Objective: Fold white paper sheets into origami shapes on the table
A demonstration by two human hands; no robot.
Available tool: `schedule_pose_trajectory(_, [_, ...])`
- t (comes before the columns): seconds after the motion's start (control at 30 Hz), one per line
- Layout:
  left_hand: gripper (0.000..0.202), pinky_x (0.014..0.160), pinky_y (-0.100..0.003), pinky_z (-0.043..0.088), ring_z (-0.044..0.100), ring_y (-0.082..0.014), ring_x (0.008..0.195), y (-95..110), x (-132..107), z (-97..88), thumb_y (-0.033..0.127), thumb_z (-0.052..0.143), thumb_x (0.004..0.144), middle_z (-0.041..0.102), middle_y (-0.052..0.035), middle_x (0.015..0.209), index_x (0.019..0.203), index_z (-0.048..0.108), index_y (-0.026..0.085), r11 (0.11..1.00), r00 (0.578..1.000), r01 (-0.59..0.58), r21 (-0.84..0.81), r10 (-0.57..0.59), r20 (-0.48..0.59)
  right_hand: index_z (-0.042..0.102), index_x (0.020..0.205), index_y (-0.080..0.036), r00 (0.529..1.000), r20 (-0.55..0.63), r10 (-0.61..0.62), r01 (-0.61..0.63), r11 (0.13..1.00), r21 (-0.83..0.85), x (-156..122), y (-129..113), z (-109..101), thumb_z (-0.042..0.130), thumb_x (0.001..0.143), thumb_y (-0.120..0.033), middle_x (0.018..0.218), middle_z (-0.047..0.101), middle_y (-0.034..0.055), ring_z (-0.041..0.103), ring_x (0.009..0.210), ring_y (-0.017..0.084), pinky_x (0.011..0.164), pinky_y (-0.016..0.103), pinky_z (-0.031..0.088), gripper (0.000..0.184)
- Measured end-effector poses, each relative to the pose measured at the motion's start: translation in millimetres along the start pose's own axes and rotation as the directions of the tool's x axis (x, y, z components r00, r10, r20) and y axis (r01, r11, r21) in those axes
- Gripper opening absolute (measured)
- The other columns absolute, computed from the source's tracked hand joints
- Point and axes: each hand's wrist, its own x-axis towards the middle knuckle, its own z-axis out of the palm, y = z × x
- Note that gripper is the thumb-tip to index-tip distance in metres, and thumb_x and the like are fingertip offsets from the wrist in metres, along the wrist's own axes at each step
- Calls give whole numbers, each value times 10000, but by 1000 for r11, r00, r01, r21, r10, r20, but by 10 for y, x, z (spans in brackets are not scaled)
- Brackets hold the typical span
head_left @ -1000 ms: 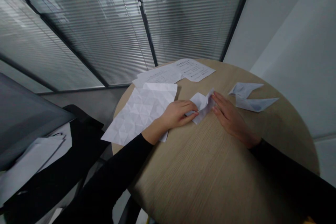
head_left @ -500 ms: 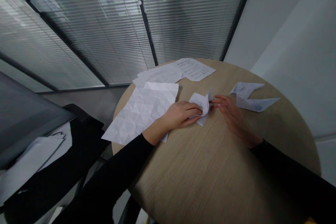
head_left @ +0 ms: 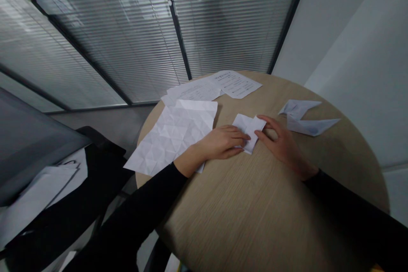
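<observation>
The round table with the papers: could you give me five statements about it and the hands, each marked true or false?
1. The left hand rests on the small folded paper. True.
2. The right hand touches the large creased sheet. False: it touches the small folded paper.
3. Printed sheets lie near the far edge of the table. True.
4. Both sleeves are white. False: the left sleeve and right sleeve are black.
5. The large creased sheet lies flat and smooth. False: creases cover it.

White folded paper point(head_left: 253, 127), triangle-creased white sheet point(head_left: 174, 131), black sleeves point(head_left: 143, 206), light-brown wood-grained table point(head_left: 255, 204)
</observation>
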Motion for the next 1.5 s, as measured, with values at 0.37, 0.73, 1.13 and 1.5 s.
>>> schedule_pose_trajectory(0.37, [322,1236,-515,618,766,-289,1427,-74,-69,60,351,538,1230,790,-124,1549,1405,788,248,984,979,175,-43,-178,-99,798,1177,-324,1000,4,-22,22,999,-35,-10,19,4,710,1069,-409,1227,885,87,841,1181,383,1103,627,661,164])
schedule_pose_trajectory(0.73, [462,1084,-511,594,752,-339,1200,-150,-107,4,602,664,1148,801,-145,1331,1361,797,213,941,960,280,190,-271,-75,734,1042,-307,972,-215,100,-110,993,-33,73,168,-198,661,940,-285,1008,796,77,766,969,346,924,533,635,128])
schedule_pose_trajectory(1.13, [393,1262,-593,566,721,-382,1455,-145,-121,25,494,768,1097,726,-170,1627,1388,762,229,975,978,204,90,-199,-64,888,1127,-269,989,120,-89,130,910,-394,40,244,-210,704,1017,-329,1128,811,165,764,1140,444,1101,703,614,223])
schedule_pose_trajectory(1.5, [488,1304,-582,580,729,-348,1513,-178,-149,78,451,714,1140,743,-176,1633,1571,710,223,988,987,151,41,-148,-58,562,1796,-283,891,415,-185,304,921,-242,-69,223,-84,523,1198,-422,1843,572,134,519,1725,410,1401,738,444,615])
